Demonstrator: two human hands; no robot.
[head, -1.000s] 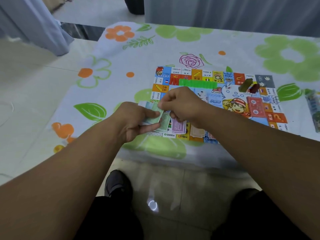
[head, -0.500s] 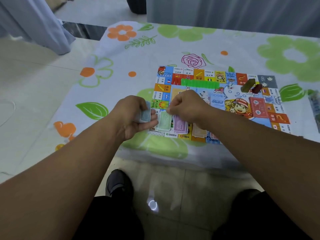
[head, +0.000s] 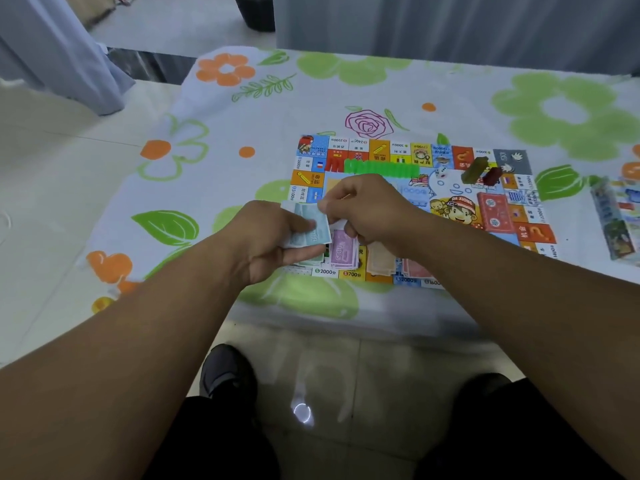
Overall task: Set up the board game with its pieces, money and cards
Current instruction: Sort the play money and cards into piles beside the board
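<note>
Gripping banknote stack (head: 313, 232) in left hand (head: 265, 242) | right hand (head: 372, 209) pinching its top edge

A floral tablecloth (head: 450, 81), pale tiled floor (head: 52, 174) and grey curtains (head: 450, 22).

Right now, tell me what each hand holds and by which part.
Left hand grips a stack of teal banknotes by its left end, thumb on top. Right hand pinches the top note at its far right corner.
</note>
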